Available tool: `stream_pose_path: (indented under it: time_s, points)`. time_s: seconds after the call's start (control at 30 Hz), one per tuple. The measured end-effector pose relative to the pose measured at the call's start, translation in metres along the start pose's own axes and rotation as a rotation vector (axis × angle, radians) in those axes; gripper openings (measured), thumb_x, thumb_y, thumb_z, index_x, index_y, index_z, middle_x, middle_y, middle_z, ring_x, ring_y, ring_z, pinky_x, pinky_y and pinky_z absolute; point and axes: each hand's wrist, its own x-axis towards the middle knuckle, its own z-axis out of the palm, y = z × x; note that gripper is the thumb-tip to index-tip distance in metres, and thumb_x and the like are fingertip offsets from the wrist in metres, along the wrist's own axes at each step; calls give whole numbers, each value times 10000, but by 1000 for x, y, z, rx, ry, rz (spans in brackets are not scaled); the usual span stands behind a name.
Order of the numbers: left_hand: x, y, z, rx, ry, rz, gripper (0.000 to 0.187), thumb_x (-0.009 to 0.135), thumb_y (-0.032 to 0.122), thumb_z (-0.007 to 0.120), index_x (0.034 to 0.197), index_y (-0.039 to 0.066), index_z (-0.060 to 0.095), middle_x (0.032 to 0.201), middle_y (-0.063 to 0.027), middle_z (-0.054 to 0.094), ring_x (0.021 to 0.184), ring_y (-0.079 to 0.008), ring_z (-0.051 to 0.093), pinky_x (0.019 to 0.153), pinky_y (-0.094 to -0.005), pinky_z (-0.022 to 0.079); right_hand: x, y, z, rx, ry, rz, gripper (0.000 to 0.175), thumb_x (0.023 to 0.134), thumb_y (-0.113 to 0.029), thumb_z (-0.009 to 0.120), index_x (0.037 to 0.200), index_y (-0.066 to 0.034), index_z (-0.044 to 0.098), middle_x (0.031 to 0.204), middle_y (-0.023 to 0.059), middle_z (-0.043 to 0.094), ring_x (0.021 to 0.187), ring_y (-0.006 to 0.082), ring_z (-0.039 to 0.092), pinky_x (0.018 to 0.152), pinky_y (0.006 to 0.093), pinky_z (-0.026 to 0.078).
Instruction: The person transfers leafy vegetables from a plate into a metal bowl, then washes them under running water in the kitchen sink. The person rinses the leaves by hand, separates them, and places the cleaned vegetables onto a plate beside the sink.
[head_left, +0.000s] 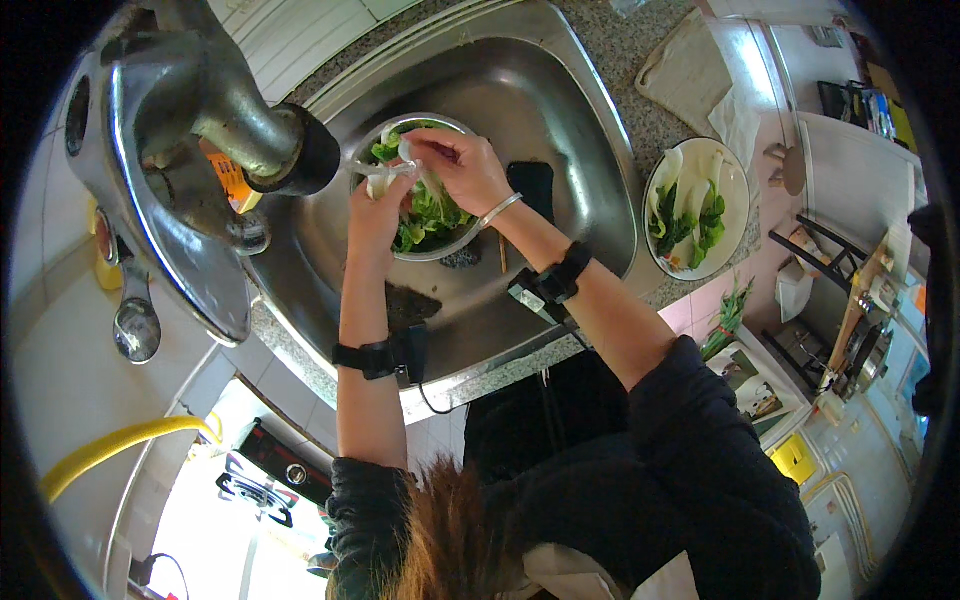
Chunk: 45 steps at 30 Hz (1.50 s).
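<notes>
A round metal bowl (439, 255) of green leafy vegetables (431, 217) stands in the stainless steel sink (450, 67). Over its left part, my left hand (380, 206) holds a pale vegetable stalk (377, 184). Just right of it, the fingers of my right hand (469, 169) are bent around a white piece of the vegetable beside a thin stream of water. A bracelet circles my right wrist, and both forearms wear black straps. On the counter to the right, an enamel plate (739, 225) holds leafy greens with white stalks (709, 221).
The metal faucet (247, 142) reaches in from the upper left. A black object (531, 187) and a thin brown stick (503, 253) lie in the sink right of the bowl. A folded cloth (682, 71) rests on the speckled counter. A gas stove (259, 487) is at lower left.
</notes>
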Motion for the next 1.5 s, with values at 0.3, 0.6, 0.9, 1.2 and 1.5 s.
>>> stream_pose_path:
  time_s: [0.3, 0.6, 0.9, 1.2, 1.5]
  points:
    - [-8, 9, 8, 48, -165, 59, 288, 769, 136, 740, 1012, 39, 619, 745, 21, 585, 599, -65, 505, 520, -230, 399, -20, 5, -12, -28, -80, -25, 162, 752, -66, 666, 913, -55, 678, 929, 61, 594, 791, 155, 602, 697, 261, 482]
    - [-65, -18, -17, 943, 279, 703, 300, 697, 67, 724, 969, 70, 596, 861, -136, 627, 785, -311, 630, 650, -371, 499, -54, 14, -21, -32, -74, 216, 191, 911, -185, 537, 1014, -49, 623, 978, 98, 623, 816, 183, 606, 739, 295, 486]
    - [-110, 12, 106, 980, -271, 902, 390, 631, 55, 697, 1008, 102, 610, 979, -105, 624, 928, -308, 598, 819, -386, 480, -100, 60, -41, -218, -181, -63, 112, 804, -87, 576, 891, -19, 595, 841, 129, 634, 760, 248, 574, 743, 376, 462]
    - [-112, 11, 297, 1266, -622, 1417, 470, 769, 176, 594, 1234, 186, 527, 1205, -104, 547, 1093, -257, 532, 959, -401, 372, -109, 52, -52, -201, -223, 16, 111, 814, -55, 562, 878, -30, 649, 845, 146, 659, 764, 295, 646, 673, 353, 508]
    - [-76, -15, 158, 688, -282, 1103, 305, 681, 47, 608, 976, 120, 636, 1092, -75, 613, 1039, -258, 574, 891, -365, 446, -100, 43, -61, -251, -223, 104, 128, 819, -77, 555, 898, -44, 651, 845, 149, 660, 771, 285, 651, 687, 348, 507]
